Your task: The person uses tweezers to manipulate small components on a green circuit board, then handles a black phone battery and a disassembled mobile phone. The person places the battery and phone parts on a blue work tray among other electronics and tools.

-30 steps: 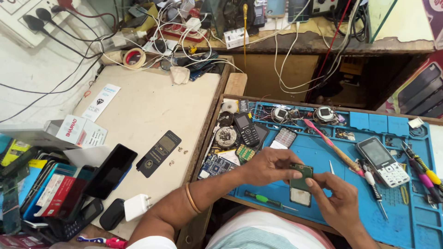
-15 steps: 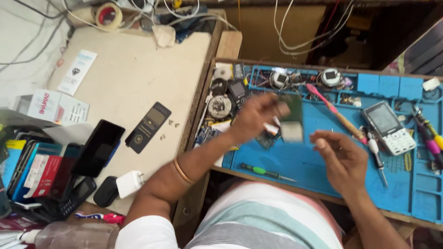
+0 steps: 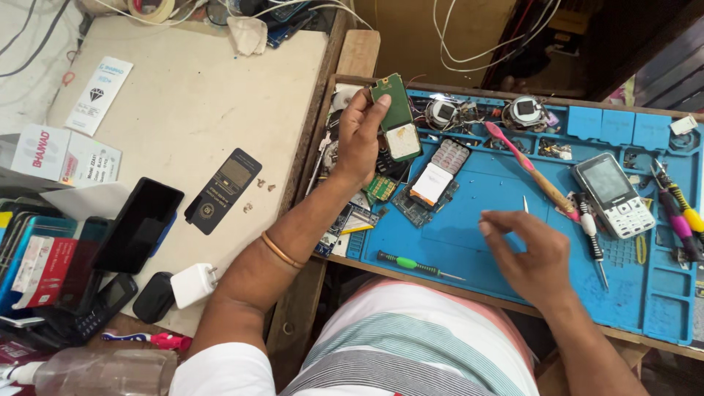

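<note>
Green circuit board (image 3: 397, 117) is up off the mat, pinched at its left edge and top by my left hand (image 3: 361, 139); long axis runs away from me, tilted a little right, white patch at the near end. Left-hand fingers are closed on the board. Right hand (image 3: 529, 253) hovers low over the blue mat (image 3: 469, 227), well apart from the board, thumb and forefinger nearly together, and I cannot tell whether they hold anything. Between the hands lie a second board with a white pad (image 3: 431, 185) and a keypad piece (image 3: 450, 155). Near the right hand: pink-handled brush (image 3: 532, 170), screwdriver (image 3: 591, 236), grey phone (image 3: 613, 194). Green screwdriver (image 3: 418, 265) sits at the mat's near edge.
</note>
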